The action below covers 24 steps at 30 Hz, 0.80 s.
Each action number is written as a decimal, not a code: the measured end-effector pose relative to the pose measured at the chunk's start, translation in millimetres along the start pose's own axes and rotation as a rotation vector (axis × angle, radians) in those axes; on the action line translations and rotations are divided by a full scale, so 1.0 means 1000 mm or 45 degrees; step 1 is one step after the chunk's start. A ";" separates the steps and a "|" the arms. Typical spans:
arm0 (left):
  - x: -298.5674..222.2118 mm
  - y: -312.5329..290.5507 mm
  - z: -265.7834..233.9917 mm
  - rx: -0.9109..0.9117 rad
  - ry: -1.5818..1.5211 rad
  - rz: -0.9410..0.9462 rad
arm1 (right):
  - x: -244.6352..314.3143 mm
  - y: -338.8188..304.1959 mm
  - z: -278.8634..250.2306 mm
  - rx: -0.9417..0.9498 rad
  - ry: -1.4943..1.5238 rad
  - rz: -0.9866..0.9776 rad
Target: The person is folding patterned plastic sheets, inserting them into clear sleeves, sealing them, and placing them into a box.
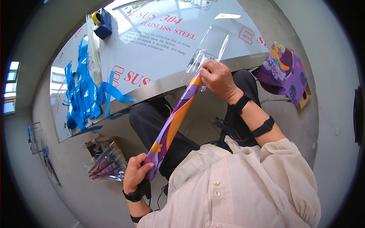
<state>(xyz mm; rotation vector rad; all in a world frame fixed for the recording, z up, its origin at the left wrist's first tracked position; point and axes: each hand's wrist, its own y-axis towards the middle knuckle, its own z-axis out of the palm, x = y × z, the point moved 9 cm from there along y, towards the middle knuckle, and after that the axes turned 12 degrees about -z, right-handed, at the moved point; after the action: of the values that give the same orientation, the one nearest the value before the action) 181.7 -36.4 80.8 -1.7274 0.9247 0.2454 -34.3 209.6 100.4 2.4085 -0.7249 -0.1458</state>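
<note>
A long, narrow purple-and-orange printed wrap (174, 121) with a yellow star slants across my lap. Its lower end is gripped by my left hand (136, 171), thumb pressed on top. Near the upper end, my right hand (219, 78) pinches the wrap with closed fingers. Clear plastic film (220, 47) sticks out beyond my right fingers over the table edge. Whether the wrap is rolled or folded I cannot tell.
Film-covered steel table (159, 64) ahead. On its left lie blue ribbon strips (84, 89), thin white sticks (93, 49) and a blue tape dispenser (102, 24). Purple printed sheets (281, 76) stand at right. A floor box (114, 143) at lower left has bagged printed pieces (104, 167) by it.
</note>
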 end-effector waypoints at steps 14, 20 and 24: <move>-0.130 0.086 0.042 0.230 -0.836 0.324 | 0.100 0.033 -0.052 -0.129 0.323 -0.333; -0.186 0.073 0.034 0.077 -0.904 0.774 | 0.086 0.035 -0.099 -0.331 0.216 -0.325; -0.208 0.078 0.037 0.048 -0.967 0.779 | 0.001 0.008 -0.085 -0.856 0.955 0.505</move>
<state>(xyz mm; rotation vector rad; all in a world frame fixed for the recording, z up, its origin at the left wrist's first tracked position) -1.1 84.4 131.9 -1.1124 0.8317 1.1827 -14.7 248.6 173.9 1.4696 -0.6322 0.5606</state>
